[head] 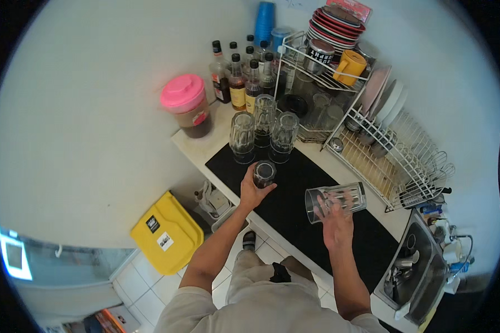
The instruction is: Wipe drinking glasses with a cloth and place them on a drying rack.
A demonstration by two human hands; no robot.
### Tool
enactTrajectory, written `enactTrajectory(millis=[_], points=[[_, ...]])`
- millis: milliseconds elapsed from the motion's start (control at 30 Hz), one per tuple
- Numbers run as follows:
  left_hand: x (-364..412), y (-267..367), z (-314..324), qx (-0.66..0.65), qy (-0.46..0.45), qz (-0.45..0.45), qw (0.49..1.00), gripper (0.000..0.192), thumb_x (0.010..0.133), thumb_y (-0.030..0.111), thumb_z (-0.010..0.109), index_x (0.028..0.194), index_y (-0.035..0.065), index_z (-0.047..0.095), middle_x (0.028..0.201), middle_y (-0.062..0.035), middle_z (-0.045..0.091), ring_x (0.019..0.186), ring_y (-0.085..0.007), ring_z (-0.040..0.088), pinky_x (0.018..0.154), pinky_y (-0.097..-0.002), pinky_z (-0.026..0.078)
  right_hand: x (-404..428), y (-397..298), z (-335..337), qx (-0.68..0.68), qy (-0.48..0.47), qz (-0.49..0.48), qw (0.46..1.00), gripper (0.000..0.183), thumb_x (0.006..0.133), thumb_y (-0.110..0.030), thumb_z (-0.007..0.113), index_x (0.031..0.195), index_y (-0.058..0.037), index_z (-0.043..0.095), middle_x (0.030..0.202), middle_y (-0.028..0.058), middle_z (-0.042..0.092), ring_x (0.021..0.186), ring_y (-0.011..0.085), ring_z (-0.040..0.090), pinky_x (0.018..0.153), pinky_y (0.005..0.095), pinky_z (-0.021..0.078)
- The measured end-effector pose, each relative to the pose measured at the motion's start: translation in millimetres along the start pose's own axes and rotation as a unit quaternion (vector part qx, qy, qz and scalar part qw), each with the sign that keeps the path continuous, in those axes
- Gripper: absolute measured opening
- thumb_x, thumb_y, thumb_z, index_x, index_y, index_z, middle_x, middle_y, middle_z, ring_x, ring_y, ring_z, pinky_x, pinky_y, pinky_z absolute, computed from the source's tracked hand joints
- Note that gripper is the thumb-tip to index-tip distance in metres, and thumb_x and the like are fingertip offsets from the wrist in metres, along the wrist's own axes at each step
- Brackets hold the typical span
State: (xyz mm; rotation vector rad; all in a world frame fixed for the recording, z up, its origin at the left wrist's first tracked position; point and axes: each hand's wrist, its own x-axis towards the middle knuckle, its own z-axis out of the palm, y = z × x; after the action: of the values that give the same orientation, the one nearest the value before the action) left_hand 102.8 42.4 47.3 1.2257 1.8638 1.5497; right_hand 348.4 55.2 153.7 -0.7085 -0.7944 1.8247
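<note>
My left hand (253,189) is wrapped around a short fluted glass (264,174) at the black mat (266,212); the glass shows its round base upward. In my right hand (336,220) a tall clear fluted glass (350,195) lies on its side in the air over the mat, with its wide mouth to the left. The fingers show through the glass. Just beyond my left hand, three tall fluted glasses stand on the mat's far end: a left one (242,135), a back one (265,116) and a right one (284,135).
A wire dish rack (373,166) and a two-tier wire shelf (325,79) line the counter's back. Several bottles (236,85) and a pink-lidded jug (187,104) stand at the far left. A steel sink (412,270) holds utensils. Below lies a yellow bin lid (171,233).
</note>
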Motion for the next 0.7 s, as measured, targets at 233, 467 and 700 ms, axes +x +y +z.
enactTrajectory(millis=[233, 467, 700], points=[[39, -25, 6, -0.012, -0.046, 0.0, 0.999, 0.084, 0.064, 0.018, 0.086, 0.132, 0.0024, 0.038, 0.122, -0.017, 0.055, 0.109, -0.0268, 0.058, 0.089, -0.0367, 0.05, 55, 36, 50, -0.173, 0.049, -0.047, 0.983, 0.088, 0.071, -0.012, 0.081, 0.141, -0.0088, 0.027, 0.128, 0.0122, 0.049, 0.115, 0.0261, 0.052, 0.093, 0.0421, 0.0482], [18, -44, -4, 0.087, -0.016, 0.03, 0.996, 0.093, 0.065, 0.02, 0.085, 0.139, 0.0012, 0.03, 0.137, -0.0188, 0.042, 0.127, -0.0318, 0.043, 0.105, -0.0421, 0.035, 97, 72, 96, -0.333, -0.022, -0.09, 0.938, 0.088, 0.066, -0.007, 0.084, 0.134, 0.0045, 0.029, 0.137, 0.0192, 0.042, 0.116, 0.0233, 0.052, 0.095, 0.0365, 0.0485], [16, -48, -58, 0.032, 0.046, -0.049, 0.997, 0.072, 0.066, 0.001, 0.074, 0.129, -0.0036, 0.037, 0.122, -0.0223, 0.048, 0.117, -0.0366, 0.047, 0.105, -0.0415, 0.034, 119, 97, 96, -0.38, -0.032, -0.056, 0.923, 0.092, 0.061, -0.012, 0.088, 0.132, 0.0028, 0.031, 0.136, 0.019, 0.042, 0.117, 0.0225, 0.051, 0.096, 0.0351, 0.0477]])
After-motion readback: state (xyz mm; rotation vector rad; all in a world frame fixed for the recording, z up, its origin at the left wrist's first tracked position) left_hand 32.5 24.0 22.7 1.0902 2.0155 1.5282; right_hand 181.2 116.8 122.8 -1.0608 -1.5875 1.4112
